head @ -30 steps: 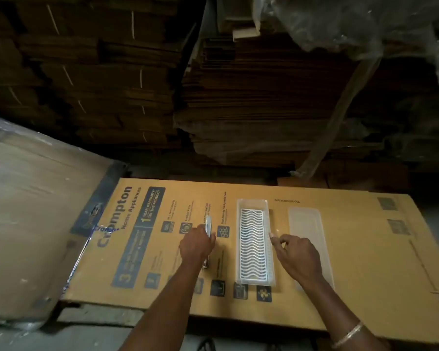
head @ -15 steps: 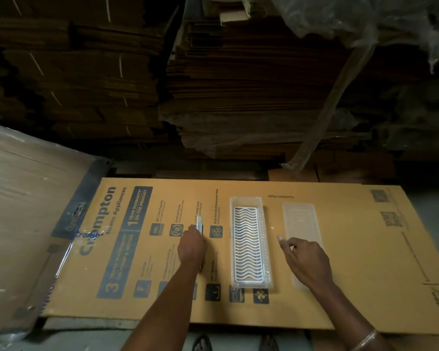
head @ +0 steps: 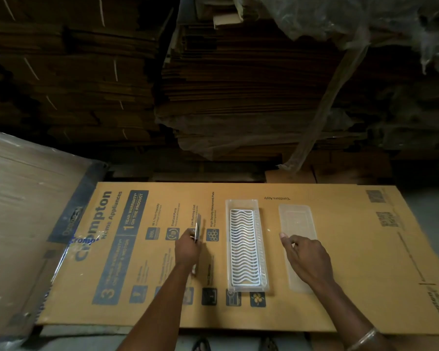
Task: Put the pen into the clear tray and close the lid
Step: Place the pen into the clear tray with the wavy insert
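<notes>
A: Where's the pen (head: 197, 228) rn?

B: In the left hand (head: 188, 249), fingers pinched round its middle. It points toward the far edge of the cardboard sheet (head: 340, 312); tip sticks out past the fingers, tail shows under the wrist. Can't tell if it's lifted off the sheet or just touching.

A: Tray (head: 246, 245)?

B: Just right of that hand, mid-sheet, open, w/ a white wavy grid insert inside. Nothing else in it. Lid (head: 298, 224) lies flat beside it, further right, not touching.

A: Right hand (head: 306, 259)?

B: Over the lid's near half, fingers loosely curled, one stretched toward the lid's left edge. Whether it's gripping the lid, can't tell; prob. just resting.

A: How'll the pen handle?

B: Looks slim, stiff, light, prob. smooth & a bit slippery. Mid-barrel pinch is fine; keep it lengthwise w/ the tray so it drops in flat on the grid and doesn't roll out.

A: And the lid?

B: Thin clear plastic, light, likely flexy. I'd take it by the long edges, line up corners, press down evenly.
</notes>
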A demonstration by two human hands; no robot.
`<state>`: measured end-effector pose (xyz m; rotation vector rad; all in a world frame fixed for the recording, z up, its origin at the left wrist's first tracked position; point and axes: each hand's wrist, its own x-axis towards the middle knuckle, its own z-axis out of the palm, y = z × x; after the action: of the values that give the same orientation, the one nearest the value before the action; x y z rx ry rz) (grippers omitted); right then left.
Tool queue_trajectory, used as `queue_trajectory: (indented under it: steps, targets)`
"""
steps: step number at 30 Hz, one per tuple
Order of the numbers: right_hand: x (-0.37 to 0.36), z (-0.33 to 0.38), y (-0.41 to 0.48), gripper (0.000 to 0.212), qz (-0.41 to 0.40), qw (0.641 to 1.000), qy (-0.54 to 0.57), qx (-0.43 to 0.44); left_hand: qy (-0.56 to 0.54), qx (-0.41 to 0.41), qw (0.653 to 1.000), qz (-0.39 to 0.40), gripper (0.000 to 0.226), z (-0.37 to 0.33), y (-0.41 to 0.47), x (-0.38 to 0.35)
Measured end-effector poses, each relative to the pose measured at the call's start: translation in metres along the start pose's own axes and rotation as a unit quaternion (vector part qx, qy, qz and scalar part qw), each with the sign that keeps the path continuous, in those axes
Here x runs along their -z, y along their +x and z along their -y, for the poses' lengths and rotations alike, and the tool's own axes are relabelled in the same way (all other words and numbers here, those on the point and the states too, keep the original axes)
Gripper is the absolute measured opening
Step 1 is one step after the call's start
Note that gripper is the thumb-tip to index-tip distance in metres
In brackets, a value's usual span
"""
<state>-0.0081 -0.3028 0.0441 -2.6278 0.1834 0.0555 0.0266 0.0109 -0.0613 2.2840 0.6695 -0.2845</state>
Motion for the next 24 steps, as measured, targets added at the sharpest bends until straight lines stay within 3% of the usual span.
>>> queue_trajectory:
  steps: [3, 5, 8, 14, 24]
  targets:
    - [-0.001, 0.003, 0.002, 0.05, -0.002, 1.0, 0.001, 0.007, -0.171, 0.004, 0.985, 0.039, 0.033, -0.007, -0.008, 0.013]
    - [-0.002, 0.005, 0.003, 0.051, -0.006, 1.0, 0.003, 0.009, -0.299, 0.03, 0.948, 0.106, 0.044, -0.019, -0.018, 0.025]
    - [-0.005, 0.005, 0.003, 0.053, -0.01, 1.0, 0.006, 0.013, -0.394, 0.027, 0.903, 0.167, 0.043, -0.041, -0.037, 0.039]
    - [-0.011, 0.01, 0.006, 0.053, -0.016, 1.0, -0.002, 0.011, -0.448, 0.014, 0.869, 0.209, 0.025, -0.07, -0.072, 0.046]
    - [-0.014, 0.008, 0.013, 0.064, -0.02, 1.0, -0.004, 0.02, -0.414, -0.008, 0.881, 0.228, 0.037, -0.08, -0.088, 0.049]
